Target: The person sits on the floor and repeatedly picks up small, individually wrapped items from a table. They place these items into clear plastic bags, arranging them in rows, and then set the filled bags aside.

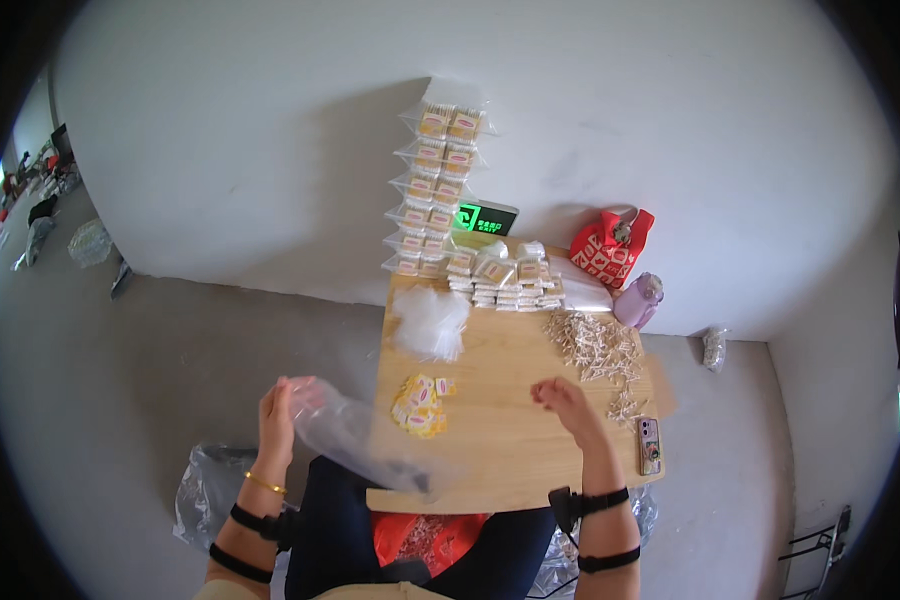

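My left hand (278,412), off the table's left edge, is closed on the upper end of a long clear plastic bag (355,435). The bag slants down toward the front edge and is blurred. Above the table's right half hovers my right hand (566,400), its fingers curled together; whatever they may hold is hidden. Near it lies a loose heap of cotton swabs (598,345), with a smaller scatter beside my right wrist. Yellow and white label cards (420,408) lie in a pile between my hands. Behind them is a heap of small clear bags (430,322).
Packed swab bags (505,278) are stacked at the back of the wooden table (510,440). A tall column of filled bags (435,190) stands by the wall. A red bag (615,245), purple bottle (638,300) and phone (650,446) line the right side. A red bag (425,540) is below my lap.
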